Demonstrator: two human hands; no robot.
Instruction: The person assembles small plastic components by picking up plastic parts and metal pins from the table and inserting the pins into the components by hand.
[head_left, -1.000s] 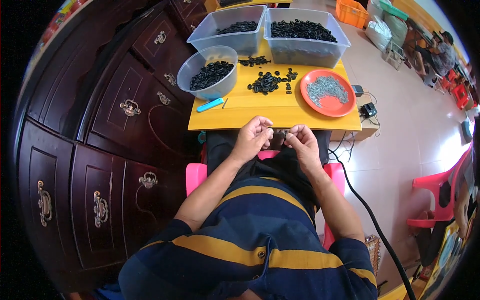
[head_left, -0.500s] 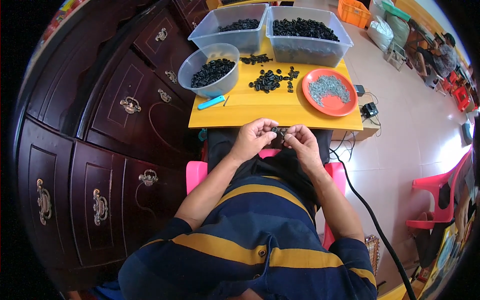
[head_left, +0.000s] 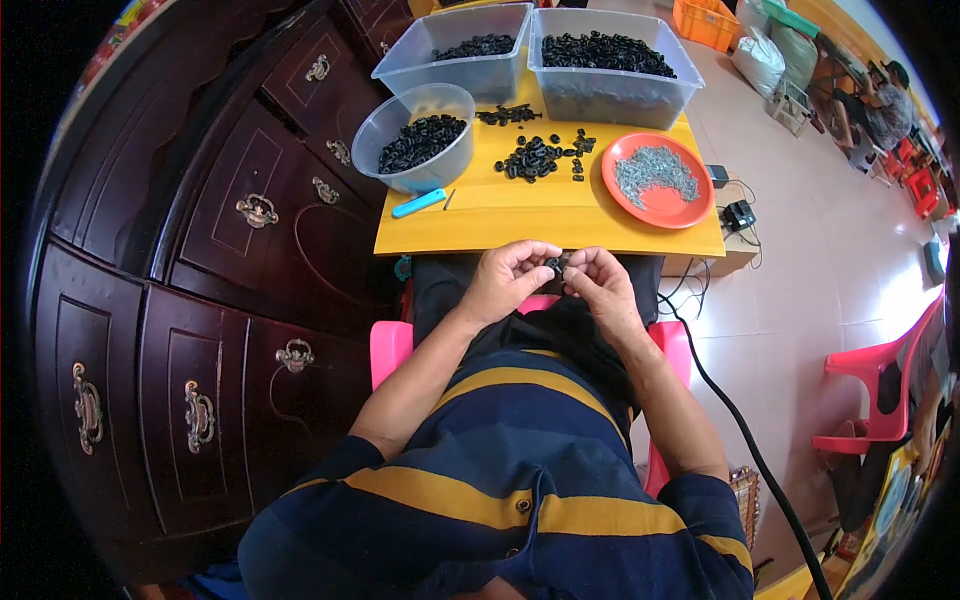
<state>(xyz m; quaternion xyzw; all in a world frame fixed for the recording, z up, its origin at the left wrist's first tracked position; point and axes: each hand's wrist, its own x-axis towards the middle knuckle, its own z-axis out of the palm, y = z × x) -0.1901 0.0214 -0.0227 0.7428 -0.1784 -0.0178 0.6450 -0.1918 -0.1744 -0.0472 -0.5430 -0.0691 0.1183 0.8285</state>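
By one table (head_left: pixel 540 220), two hands (head_left: pixel 505 280) (head_left: pixel 602 285) pinch black parts (head_left: pixel 555 266).

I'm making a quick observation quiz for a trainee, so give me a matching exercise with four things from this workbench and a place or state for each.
Things
1. Red plate
2. Blue tool
3. Round tub
4. Left hand and right hand

Places or states
A. Fingertips close together at a small black part
B. Contains black pieces
C. Bears silvery pieces
D. Lies just nearer the person than the tub

Pairs: 1-C, 2-D, 3-B, 4-A
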